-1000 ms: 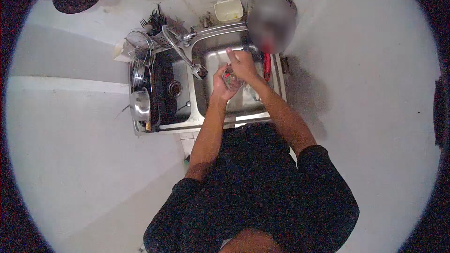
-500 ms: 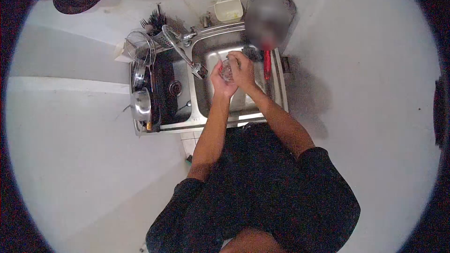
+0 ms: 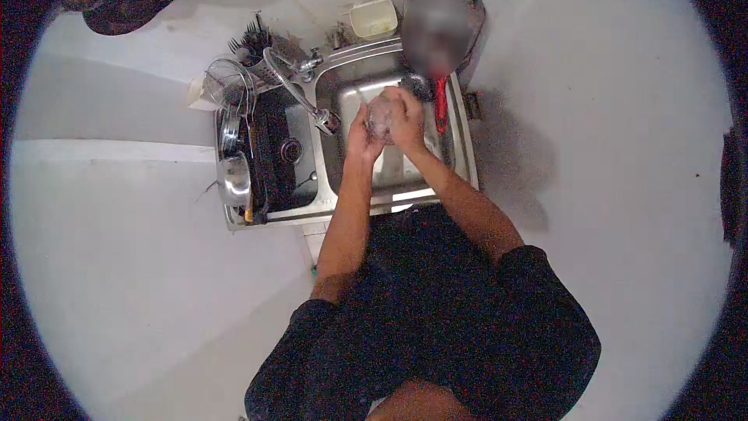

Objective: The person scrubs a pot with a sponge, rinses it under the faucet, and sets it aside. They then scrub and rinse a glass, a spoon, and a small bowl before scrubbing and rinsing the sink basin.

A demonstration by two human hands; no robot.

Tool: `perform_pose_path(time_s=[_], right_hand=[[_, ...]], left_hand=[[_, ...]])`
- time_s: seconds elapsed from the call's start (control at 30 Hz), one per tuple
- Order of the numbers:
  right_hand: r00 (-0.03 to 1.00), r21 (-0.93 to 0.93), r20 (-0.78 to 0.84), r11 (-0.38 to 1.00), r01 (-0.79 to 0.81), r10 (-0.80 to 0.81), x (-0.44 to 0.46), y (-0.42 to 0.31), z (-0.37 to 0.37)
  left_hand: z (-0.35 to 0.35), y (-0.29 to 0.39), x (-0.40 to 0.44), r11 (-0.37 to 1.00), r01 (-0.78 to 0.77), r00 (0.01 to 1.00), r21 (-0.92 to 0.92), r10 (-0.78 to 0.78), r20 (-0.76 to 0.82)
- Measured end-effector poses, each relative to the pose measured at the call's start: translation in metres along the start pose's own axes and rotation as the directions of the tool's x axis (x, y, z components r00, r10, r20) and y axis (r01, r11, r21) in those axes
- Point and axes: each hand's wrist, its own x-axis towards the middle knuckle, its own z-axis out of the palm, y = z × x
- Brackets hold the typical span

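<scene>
A clear round thing (image 3: 381,118) is sitting between the two hands, over the right bowl (image 3: 413,175) of the metal sink. It is looking pale and a bit cloudy, with small shiny bits of light on it. You are seeing through parts of it, like glass. Its edges are looking fuzzy, so I cannot tell if it is a cup or a little dish.

The left hand (image 3: 364,138) is cupping it from the left and near side, and its grip is holding on. The right hand (image 3: 408,122) is curling over the right side, with bent fingers pressing on it, so that grip is holding it too. The right thumb is hiding from view.

Both arms are reaching away from the body, and the hands are meeting in the middle. The left arm (image 3: 344,226) is going nearly straight to the far side. The right arm (image 3: 467,206) is slanting in from the near right.

The tap's spray head (image 3: 326,122) is hanging just left of the hands. A black thing (image 3: 418,89) is lying in the far right corner of the bowl, and a red handle (image 3: 441,105) is pointing toward the near side, right of the hands.
</scene>
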Motion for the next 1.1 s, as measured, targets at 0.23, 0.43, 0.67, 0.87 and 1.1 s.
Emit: perform_pose_path(time_s=[0.23,0.43,0.67,0.87,1.1], right_hand=[[0.723,0.362,0.009,0.672,-0.646,0.690,-0.007,0.022,0.013],[0.757,0.491,0.116,0.625,-0.607,0.643,-0.006,0.037,0.013],[0.979,0.131,-0.023,0.972,-0.196,0.201,-0.004,0.011,0.007],[0.963,-0.164,0.267,0.986,0.010,0.035,-0.020,0.006,0.005],[0.771,-0.286,0.635,0.915,0.284,-0.040,-0.007,0.028,-0.011]], left_hand=[[0.000,-0.003,0.009,0.949,-0.247,0.915,0.195,0.295,-0.274],[-0.028,-0.009,0.021,0.801,-0.303,0.801,0.516,0.508,-0.318],[0.051,-0.023,-0.012,0.419,-0.436,0.739,0.796,0.671,0.052],[-0.002,-0.009,0.016,0.962,-0.180,0.980,0.207,0.193,-0.044],[0.011,-0.001,0.001,0.808,-0.067,0.982,0.586,0.157,-0.104]])
